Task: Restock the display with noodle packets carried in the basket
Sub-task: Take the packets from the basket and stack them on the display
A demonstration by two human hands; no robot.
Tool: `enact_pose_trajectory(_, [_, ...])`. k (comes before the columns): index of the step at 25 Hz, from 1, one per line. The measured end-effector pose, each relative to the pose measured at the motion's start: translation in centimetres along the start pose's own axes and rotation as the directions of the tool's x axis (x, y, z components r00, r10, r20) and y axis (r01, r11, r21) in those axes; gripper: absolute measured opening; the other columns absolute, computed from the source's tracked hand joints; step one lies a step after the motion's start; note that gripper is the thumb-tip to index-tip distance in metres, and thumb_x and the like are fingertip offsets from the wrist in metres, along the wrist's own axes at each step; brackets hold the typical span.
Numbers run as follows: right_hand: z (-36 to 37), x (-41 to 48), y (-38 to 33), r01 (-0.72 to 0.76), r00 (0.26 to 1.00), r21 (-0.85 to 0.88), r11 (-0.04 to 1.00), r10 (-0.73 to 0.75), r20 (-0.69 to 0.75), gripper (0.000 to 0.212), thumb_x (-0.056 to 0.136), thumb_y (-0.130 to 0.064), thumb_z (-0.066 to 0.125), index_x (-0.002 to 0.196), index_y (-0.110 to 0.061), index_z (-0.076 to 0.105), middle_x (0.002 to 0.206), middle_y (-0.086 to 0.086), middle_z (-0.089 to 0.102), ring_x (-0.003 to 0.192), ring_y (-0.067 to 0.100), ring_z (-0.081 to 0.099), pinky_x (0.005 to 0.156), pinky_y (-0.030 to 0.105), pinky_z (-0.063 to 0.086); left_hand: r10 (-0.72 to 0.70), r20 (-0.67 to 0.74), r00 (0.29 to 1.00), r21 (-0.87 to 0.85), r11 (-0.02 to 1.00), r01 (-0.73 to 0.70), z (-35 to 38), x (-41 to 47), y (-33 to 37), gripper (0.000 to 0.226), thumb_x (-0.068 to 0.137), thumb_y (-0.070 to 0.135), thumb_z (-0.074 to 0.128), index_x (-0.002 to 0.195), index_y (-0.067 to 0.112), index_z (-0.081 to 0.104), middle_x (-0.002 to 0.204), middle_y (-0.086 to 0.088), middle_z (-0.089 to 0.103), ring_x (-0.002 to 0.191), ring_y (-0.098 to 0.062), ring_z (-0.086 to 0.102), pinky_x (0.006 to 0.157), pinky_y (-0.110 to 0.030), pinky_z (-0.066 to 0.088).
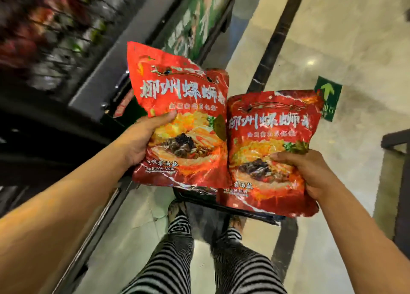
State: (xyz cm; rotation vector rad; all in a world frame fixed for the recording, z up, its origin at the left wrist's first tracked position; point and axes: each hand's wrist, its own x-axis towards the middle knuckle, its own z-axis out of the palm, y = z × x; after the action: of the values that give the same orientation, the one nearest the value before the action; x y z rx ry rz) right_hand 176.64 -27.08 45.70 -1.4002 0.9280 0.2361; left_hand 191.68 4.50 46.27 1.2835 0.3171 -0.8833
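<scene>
I hold two red noodle packets in front of me, above the floor. My left hand (142, 138) grips the left noodle packet (179, 107) by its left edge, thumb on the front. My right hand (310, 174) grips the right noodle packet (270, 143) at its right edge, thumb across the front. The two packets overlap slightly at the middle. Under them shows a strip of the dark basket (221, 205), mostly hidden by the packets. The display shelves (51, 41) run along the left, blurred, stocked with red and dark goods.
The shelf's dark base ledge (99, 89) runs diagonally at left. A green floor sticker with an arrow (328, 94) lies ahead on the pale tiled floor (332, 38). A dark stand (397, 143) sits at the right edge. My striped legs (177, 260) are below.
</scene>
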Motion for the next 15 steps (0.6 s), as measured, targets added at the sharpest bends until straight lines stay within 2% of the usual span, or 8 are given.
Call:
enact_pose_trajectory(3, [1.9, -2.7, -2.4, 0.126, 0.991, -0.050, 0.991, -0.124, 0.044, 0.065, 0.045, -0.011, 0.086, 0.108, -0.009, 0.069, 0.089, 0.004, 0.077, 0.079, 0.025, 0.074, 0.071, 0.036, 0.058, 0.072, -0.037, 0.997, -0.045, 0.996, -0.074, 0.3, -5.7, 1.1, 0.064, 0.052, 0.035, 0.090, 0.109, 0.011, 0.073, 0.107, -0.014, 0.074, 0.094, -0.029, 0.073, 0.079, -0.038, 0.059])
enact_pose_trajectory(5, [3.1, -4.1, -4.0, 0.195, 0.978, -0.088, 0.977, -0.188, 0.088, 0.061, 0.050, -0.009, 0.088, 0.108, -0.008, 0.070, 0.090, 0.004, 0.077, 0.080, 0.026, 0.074, 0.079, 0.042, 0.059, 0.137, -0.126, 0.982, -0.063, 0.987, -0.146, 0.8, -9.8, 1.2, 0.049, 0.066, 0.024, 0.079, 0.111, 0.005, 0.070, 0.105, -0.016, 0.074, 0.090, -0.029, 0.073, 0.081, -0.040, 0.059])
enact_pose_trajectory(8, [4.3, -6.5, -6.0, 0.291, 0.942, -0.155, 0.944, -0.255, 0.216, 0.044, 0.059, -0.008, 0.088, 0.100, -0.010, 0.073, 0.091, 0.003, 0.077, 0.086, 0.029, 0.074, 0.086, 0.049, 0.057, 0.215, -0.231, 0.949, -0.034, 0.973, -0.228, 1.5, -16.2, 0.2, 0.039, 0.069, 0.023, 0.077, 0.104, 0.008, 0.072, 0.103, -0.016, 0.075, 0.088, -0.029, 0.074, 0.076, -0.036, 0.060])
enact_pose_trajectory(9, [4.5, -7.4, -6.5, 0.315, 0.928, -0.157, 0.936, -0.269, 0.259, 0.043, 0.056, -0.011, 0.090, 0.097, -0.011, 0.074, 0.089, 0.003, 0.077, 0.086, 0.030, 0.074, 0.085, 0.047, 0.057, 0.231, -0.267, 0.936, -0.037, 0.968, -0.249, 1.4, -18.0, -0.3, 0.043, 0.064, 0.028, 0.082, 0.102, 0.009, 0.073, 0.104, -0.017, 0.074, 0.088, -0.030, 0.074, 0.074, -0.035, 0.060])
enact_pose_trajectory(12, [5.2, -10.3, -7.5, 0.416, 0.862, -0.173, 0.893, -0.327, 0.388, 0.074, 0.030, -0.038, 0.097, 0.095, -0.012, 0.073, 0.086, -0.004, 0.077, 0.080, 0.019, 0.075, 0.080, 0.038, 0.056, 0.270, -0.395, 0.878, -0.054, 0.947, -0.315, 0.9, -24.2, -2.4, 0.077, 0.036, 0.047, 0.096, 0.101, 0.011, 0.075, 0.102, -0.016, 0.075, 0.089, -0.031, 0.074, 0.073, -0.034, 0.060])
enact_pose_trajectory(15, [7.1, -13.2, -8.3, 0.489, 0.776, -0.180, 0.853, -0.332, 0.536, 0.047, 0.049, -0.018, 0.093, 0.090, -0.019, 0.070, 0.081, -0.013, 0.076, 0.075, 0.007, 0.073, 0.081, 0.035, 0.054, 0.283, -0.516, 0.808, -0.095, 0.919, -0.382, 0.3, -30.7, -5.3, 0.090, 0.032, 0.051, 0.096, 0.108, 0.008, 0.072, 0.105, -0.016, 0.074, 0.093, -0.033, 0.073, 0.077, -0.037, 0.059])
